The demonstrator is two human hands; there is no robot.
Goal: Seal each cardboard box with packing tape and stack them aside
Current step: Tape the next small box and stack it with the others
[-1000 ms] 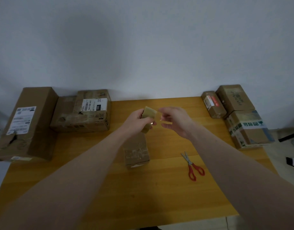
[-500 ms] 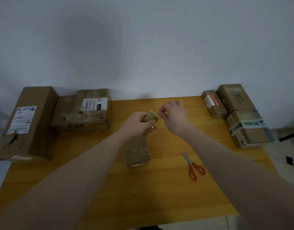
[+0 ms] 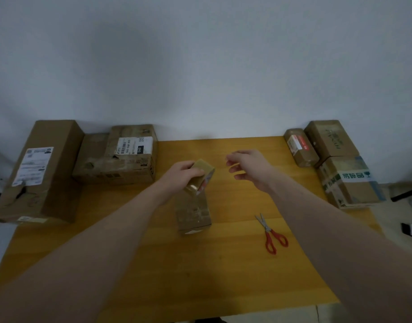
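far left: tall cardboard box (image 3: pixel 37 169) lying at the table edge, torn near its lower end, and beside it a labelled box (image 3: pixel 128 157) with another box (image 3: pixel 91 152) tucked against it; sealed or not, cannot tell. centre: left hand (image 3: pixel 184 176) clenched round the tape roll (image 3: pixel 201 174), held just above the small box (image 3: pixel 194 214) on the wooden table (image 3: pixel 200 276); a strip of clear tape seemingly running from roll down to box top. right hand (image 3: pixel 249 169) loose, fingers spread, grasping nothing. red scissors (image 3: pixel 271 234) untouched near the small box. far right: three boxes (image 3: pixel 328 159) grouped, taped by the look of them, probably the finished pile. likely mid-seal on one box; cutting and stacking left.
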